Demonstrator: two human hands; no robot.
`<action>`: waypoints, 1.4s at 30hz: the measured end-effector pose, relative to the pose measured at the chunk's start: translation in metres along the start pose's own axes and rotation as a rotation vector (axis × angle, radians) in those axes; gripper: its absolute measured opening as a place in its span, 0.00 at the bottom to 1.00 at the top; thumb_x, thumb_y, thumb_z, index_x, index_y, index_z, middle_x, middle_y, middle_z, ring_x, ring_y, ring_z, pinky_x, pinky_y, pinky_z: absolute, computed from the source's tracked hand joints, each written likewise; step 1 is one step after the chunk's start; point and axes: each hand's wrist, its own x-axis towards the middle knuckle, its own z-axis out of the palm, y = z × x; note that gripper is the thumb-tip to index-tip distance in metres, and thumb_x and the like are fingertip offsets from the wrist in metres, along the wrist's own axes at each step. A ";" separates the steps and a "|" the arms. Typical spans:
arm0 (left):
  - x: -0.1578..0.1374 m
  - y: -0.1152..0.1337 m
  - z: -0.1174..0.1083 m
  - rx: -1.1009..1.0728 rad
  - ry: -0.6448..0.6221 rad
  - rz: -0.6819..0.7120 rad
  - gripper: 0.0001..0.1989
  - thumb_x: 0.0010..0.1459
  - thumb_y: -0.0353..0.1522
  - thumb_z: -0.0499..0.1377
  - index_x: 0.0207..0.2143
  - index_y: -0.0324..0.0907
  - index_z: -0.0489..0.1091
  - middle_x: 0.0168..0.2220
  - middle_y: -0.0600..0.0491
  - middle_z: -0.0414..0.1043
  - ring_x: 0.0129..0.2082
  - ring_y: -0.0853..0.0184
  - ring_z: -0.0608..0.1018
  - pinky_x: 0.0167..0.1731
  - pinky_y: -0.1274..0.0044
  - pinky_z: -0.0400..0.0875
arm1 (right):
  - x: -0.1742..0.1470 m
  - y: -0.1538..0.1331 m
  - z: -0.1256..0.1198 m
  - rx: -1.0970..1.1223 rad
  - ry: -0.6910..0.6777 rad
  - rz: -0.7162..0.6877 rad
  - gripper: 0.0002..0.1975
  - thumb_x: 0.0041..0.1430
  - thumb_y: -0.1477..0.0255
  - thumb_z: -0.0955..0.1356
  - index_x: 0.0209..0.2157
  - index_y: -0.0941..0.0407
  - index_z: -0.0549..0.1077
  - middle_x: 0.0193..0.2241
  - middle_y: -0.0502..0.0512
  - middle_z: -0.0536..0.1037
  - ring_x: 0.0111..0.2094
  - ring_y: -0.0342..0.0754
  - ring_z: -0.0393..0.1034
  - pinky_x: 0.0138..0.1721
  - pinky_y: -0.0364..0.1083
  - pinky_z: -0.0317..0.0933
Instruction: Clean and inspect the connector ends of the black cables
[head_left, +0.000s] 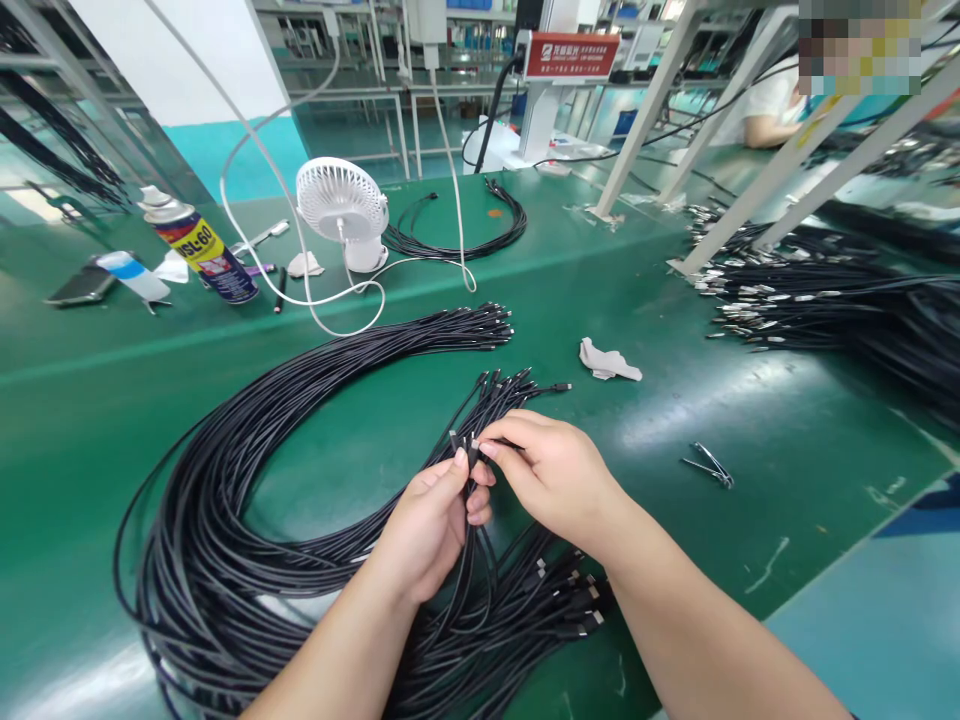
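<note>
My left hand (439, 515) is closed around the plug ends of several black cables, whose metal tips poke up above the thumb. With thumb and forefinger pinched, my right hand (559, 475) grips one of these cable ends right beside the left thumb. A large bundle of black cables (202, 520) curves round on the green table to the left of my hands. Loose USB plugs (589, 600) of the bundle lie below my wrists. Farther up, another row of cable ends (480, 325) rests on the table.
Nail clippers (709, 465) and a crumpled pale scrap (609, 360) lie to the right. A white fan (343, 200), a spray can (199, 245) and a phone (82, 283) stand or lie at the back left. More cables (840, 300) are piled by metal legs at right; a person sits beyond.
</note>
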 end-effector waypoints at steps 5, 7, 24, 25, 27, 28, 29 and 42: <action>-0.001 0.001 0.001 0.009 0.002 -0.003 0.12 0.53 0.36 0.65 0.25 0.34 0.72 0.27 0.54 0.64 0.21 0.76 0.61 0.21 0.81 0.56 | 0.000 0.000 -0.001 -0.045 0.025 -0.034 0.10 0.63 0.76 0.62 0.34 0.53 0.75 0.32 0.48 0.77 0.33 0.42 0.71 0.35 0.41 0.60; -0.002 0.002 0.002 0.013 0.001 -0.005 0.12 0.53 0.35 0.65 0.25 0.34 0.72 0.27 0.54 0.64 0.21 0.76 0.60 0.21 0.81 0.56 | 0.000 0.000 -0.001 -0.062 0.035 -0.042 0.10 0.63 0.76 0.63 0.33 0.53 0.75 0.32 0.48 0.77 0.33 0.42 0.71 0.34 0.41 0.60; -0.001 0.001 0.001 0.025 -0.016 -0.022 0.13 0.53 0.36 0.65 0.25 0.34 0.72 0.26 0.54 0.63 0.21 0.77 0.59 0.22 0.81 0.54 | 0.001 0.000 -0.004 -0.031 0.032 -0.027 0.09 0.62 0.76 0.64 0.32 0.54 0.75 0.31 0.49 0.78 0.33 0.43 0.71 0.34 0.42 0.61; -0.001 0.001 0.002 0.030 -0.011 -0.019 0.13 0.53 0.37 0.65 0.25 0.34 0.72 0.26 0.54 0.63 0.21 0.77 0.59 0.22 0.81 0.54 | 0.001 0.000 -0.004 -0.009 0.030 -0.030 0.09 0.62 0.77 0.64 0.32 0.54 0.75 0.31 0.49 0.78 0.33 0.43 0.71 0.34 0.42 0.61; -0.001 0.000 0.002 0.043 -0.003 -0.014 0.13 0.53 0.37 0.65 0.25 0.34 0.72 0.26 0.54 0.63 0.21 0.77 0.59 0.21 0.81 0.53 | 0.001 0.002 -0.005 0.017 0.032 -0.038 0.08 0.61 0.77 0.64 0.32 0.54 0.75 0.31 0.50 0.78 0.33 0.43 0.72 0.34 0.42 0.61; -0.001 0.000 0.002 0.051 0.002 -0.012 0.14 0.53 0.37 0.65 0.25 0.34 0.72 0.25 0.54 0.63 0.21 0.77 0.59 0.21 0.80 0.53 | 0.002 0.003 -0.006 0.022 0.030 -0.041 0.08 0.61 0.76 0.64 0.32 0.54 0.76 0.31 0.50 0.78 0.33 0.44 0.72 0.34 0.42 0.61; -0.001 0.000 0.002 0.058 0.006 -0.010 0.14 0.53 0.38 0.65 0.25 0.34 0.72 0.25 0.54 0.63 0.21 0.77 0.59 0.21 0.80 0.53 | 0.002 0.004 -0.006 0.023 0.026 -0.043 0.08 0.61 0.76 0.65 0.32 0.54 0.76 0.31 0.50 0.79 0.33 0.44 0.72 0.34 0.42 0.62; 0.000 0.001 0.004 0.087 0.023 -0.003 0.15 0.51 0.39 0.66 0.24 0.34 0.72 0.25 0.54 0.63 0.21 0.76 0.59 0.21 0.80 0.53 | 0.001 0.005 -0.007 -0.034 0.057 -0.088 0.08 0.60 0.76 0.64 0.34 0.55 0.75 0.32 0.50 0.78 0.32 0.43 0.72 0.31 0.41 0.60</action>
